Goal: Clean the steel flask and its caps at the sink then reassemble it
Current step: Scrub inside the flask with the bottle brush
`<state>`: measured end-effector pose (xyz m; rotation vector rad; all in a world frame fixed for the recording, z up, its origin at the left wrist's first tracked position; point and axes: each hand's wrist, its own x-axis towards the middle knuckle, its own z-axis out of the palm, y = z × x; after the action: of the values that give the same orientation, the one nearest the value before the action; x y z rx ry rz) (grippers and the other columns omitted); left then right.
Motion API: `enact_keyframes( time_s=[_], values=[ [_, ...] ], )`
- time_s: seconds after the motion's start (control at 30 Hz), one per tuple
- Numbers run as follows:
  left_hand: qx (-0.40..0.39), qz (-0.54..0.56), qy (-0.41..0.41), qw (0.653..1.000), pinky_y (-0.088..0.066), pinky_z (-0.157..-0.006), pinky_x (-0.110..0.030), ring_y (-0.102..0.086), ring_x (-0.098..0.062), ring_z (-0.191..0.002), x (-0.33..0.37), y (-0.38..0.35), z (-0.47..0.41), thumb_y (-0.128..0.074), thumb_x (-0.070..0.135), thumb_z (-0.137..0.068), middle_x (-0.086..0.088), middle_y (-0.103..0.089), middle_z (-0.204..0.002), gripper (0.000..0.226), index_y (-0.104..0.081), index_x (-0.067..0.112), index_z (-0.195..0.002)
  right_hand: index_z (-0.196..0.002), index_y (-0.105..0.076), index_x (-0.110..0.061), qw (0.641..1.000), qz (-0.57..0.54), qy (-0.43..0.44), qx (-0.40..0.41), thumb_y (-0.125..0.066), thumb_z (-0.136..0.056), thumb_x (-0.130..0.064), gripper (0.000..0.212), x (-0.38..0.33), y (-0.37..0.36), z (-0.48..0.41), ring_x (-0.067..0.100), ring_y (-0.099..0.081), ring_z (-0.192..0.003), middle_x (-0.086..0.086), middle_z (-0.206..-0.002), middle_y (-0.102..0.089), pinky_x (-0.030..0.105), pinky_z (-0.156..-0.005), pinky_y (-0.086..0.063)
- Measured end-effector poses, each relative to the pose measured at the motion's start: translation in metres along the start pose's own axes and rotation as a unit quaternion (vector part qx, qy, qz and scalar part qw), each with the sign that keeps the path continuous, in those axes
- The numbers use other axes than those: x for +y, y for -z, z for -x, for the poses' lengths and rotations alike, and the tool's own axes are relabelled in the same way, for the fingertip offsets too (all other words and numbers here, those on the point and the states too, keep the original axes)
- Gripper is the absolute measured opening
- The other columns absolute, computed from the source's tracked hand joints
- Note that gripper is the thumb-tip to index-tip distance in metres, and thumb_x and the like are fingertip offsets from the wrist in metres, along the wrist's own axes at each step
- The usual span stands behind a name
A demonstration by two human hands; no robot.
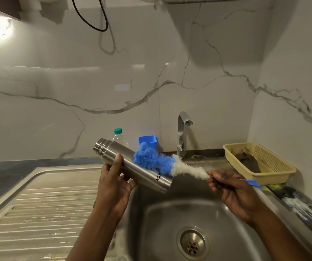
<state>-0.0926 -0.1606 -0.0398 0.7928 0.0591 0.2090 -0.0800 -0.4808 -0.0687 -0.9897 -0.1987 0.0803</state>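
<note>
Flask: the steel flask (pixel 128 164) is held over the near-left edge of the sink basin (pixel 170 213). It is tilted, with the threaded neck up and to the left and the base down and to the right. The neck carries no cap, and its mouth faces away, so the inside is hidden.
Left hand: the left hand (pixel 113 183) grips the flask from below at mid-body, thumb over the top and fingers curled underneath.
Right hand: the right hand (pixel 232 189) is closed round the handle of the bottle brush (pixel 179 167), just behind the white bristles.
Brush: the blue bristle head lies against the outside of the flask's upper wall. The white bristles trail back toward the right hand, and the blue handle tip sticks out past it.
Basket: a yellow mesh basket (pixel 275 178) sits on the counter right of the sink. A dark crumpled cloth (pixel 249 161) lies in it, with something yellow at the near corner, too small to name.
Blue tub: a blue tub (pixel 148 141) stands behind the brush by the wall — its contents are hidden.
Bottle: a clear bottle with a green cap (pixel 120 137) stands just left of the tub.
Tap: the tap (pixel 182 134) rises behind the basin.
Drainboard: the ribbed drainboard (pixel 38 204) lies left of the basin.
</note>
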Motion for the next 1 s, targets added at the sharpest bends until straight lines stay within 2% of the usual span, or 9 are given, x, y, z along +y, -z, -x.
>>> enact_keyframes(
  time_s=[0.17,0.33,0.5,0.6,0.7,0.8,0.87,0.97,1.0],
  values=[
    [0.012,0.022,-0.009,1.000,-0.057,-0.094,-0.065,-0.068,-0.037,-0.123,0.006,0.004,-0.002,-0.069,0.030,-0.092,-0.018,-0.067,-0.137,0.052,-0.057,0.020,-0.141,-0.084,-0.080,0.003,1.000,-0.001,0.000,0.028,-0.057,-0.085,0.003,0.024,-0.014,0.018,0.002,0.020,-0.073,-0.061,0.020,-0.076,-0.072,0.024,-0.056,-0.062],
    [0.014,0.021,0.002,1.000,-0.052,-0.101,-0.067,-0.063,-0.038,-0.129,-0.005,-0.004,0.003,-0.069,0.029,-0.091,-0.014,-0.064,-0.125,0.051,-0.056,0.018,-0.139,-0.088,-0.080,0.004,1.000,0.004,-0.017,0.002,-0.059,-0.085,0.001,0.022,0.001,0.007,-0.002,0.021,-0.073,-0.065,0.021,-0.079,-0.073,0.025,-0.058,-0.062],
    [0.021,0.046,-0.032,0.998,-0.061,-0.088,-0.061,-0.067,-0.038,-0.125,0.012,0.004,-0.003,-0.063,0.030,-0.100,-0.018,-0.066,-0.138,0.047,-0.053,0.017,-0.145,-0.084,-0.080,0.002,0.999,0.012,0.018,0.032,-0.074,-0.070,-0.008,0.018,-0.018,0.023,0.001,0.019,-0.072,-0.062,0.019,-0.076,-0.072,0.023,-0.056,-0.061],
    [0.018,0.042,-0.034,0.998,-0.061,-0.087,-0.060,-0.070,-0.035,-0.121,0.013,0.003,-0.002,-0.064,0.030,-0.099,-0.017,-0.067,-0.137,0.046,-0.054,0.019,-0.143,-0.081,-0.081,-0.001,1.000,0.001,0.011,0.026,-0.067,-0.078,-0.004,0.015,-0.009,0.021,-0.001,0.018,-0.073,-0.063,0.018,-0.075,-0.073,0.023,-0.057,-0.061],
    [0.020,0.031,-0.034,0.999,-0.062,-0.087,-0.059,-0.070,-0.035,-0.121,0.008,-0.002,0.003,-0.066,0.032,-0.094,-0.017,-0.067,-0.138,0.057,-0.052,0.017,-0.147,-0.080,-0.081,-0.002,1.000,0.011,0.003,0.016,-0.058,-0.085,-0.001,0.024,-0.002,0.018,-0.004,0.018,-0.073,-0.063,0.018,-0.075,-0.073,0.023,-0.058,-0.062],
    [0.034,0.050,-0.039,0.997,-0.062,-0.085,-0.059,-0.069,-0.037,-0.122,0.010,0.001,0.001,-0.066,0.031,-0.097,-0.018,-0.067,-0.139,0.055,-0.051,0.016,-0.148,-0.083,-0.081,0.000,1.000,0.004,0.006,0.014,-0.083,-0.073,-0.008,0.012,-0.013,0.028,-0.001,0.019,-0.073,-0.063,0.019,-0.076,-0.072,0.023,-0.058,-0.062],
    [0.039,0.068,-0.041,0.996,-0.062,-0.084,-0.060,-0.070,-0.036,-0.121,0.014,0.006,-0.002,-0.064,0.030,-0.100,-0.019,-0.066,-0.140,0.052,-0.051,0.014,-0.147,-0.084,-0.080,0.000,1.000,0.019,0.010,0.018,-0.101,-0.053,-0.016,0.041,-0.019,0.037,-0.001,0.019,-0.072,-0.063,0.018,-0.075,-0.072,0.023,-0.058,-0.061],
    [0.032,0.074,-0.044,0.996,-0.063,-0.084,-0.059,-0.070,-0.036,-0.121,0.014,0.006,-0.003,-0.064,0.031,-0.100,-0.018,-0.066,-0.140,0.052,-0.050,0.014,-0.147,-0.081,-0.080,0.000,1.000,-0.002,0.011,0.006,-0.074,-0.077,-0.004,0.009,-0.012,0.034,-0.002,0.019,-0.072,-0.062,0.018,-0.074,-0.071,0.023,-0.057,-0.061],
    [0.031,0.070,-0.041,0.996,-0.063,-0.083,-0.059,-0.070,-0.036,-0.122,0.012,0.005,-0.003,-0.064,0.031,-0.100,-0.018,-0.066,-0.140,0.052,-0.050,0.015,-0.147,-0.082,-0.080,0.000,1.000,-0.006,0.008,0.008,-0.063,-0.083,-0.001,0.017,-0.008,0.029,-0.003,0.019,-0.072,-0.063,0.018,-0.075,-0.071,0.023,-0.057,-0.061]
  ],
)
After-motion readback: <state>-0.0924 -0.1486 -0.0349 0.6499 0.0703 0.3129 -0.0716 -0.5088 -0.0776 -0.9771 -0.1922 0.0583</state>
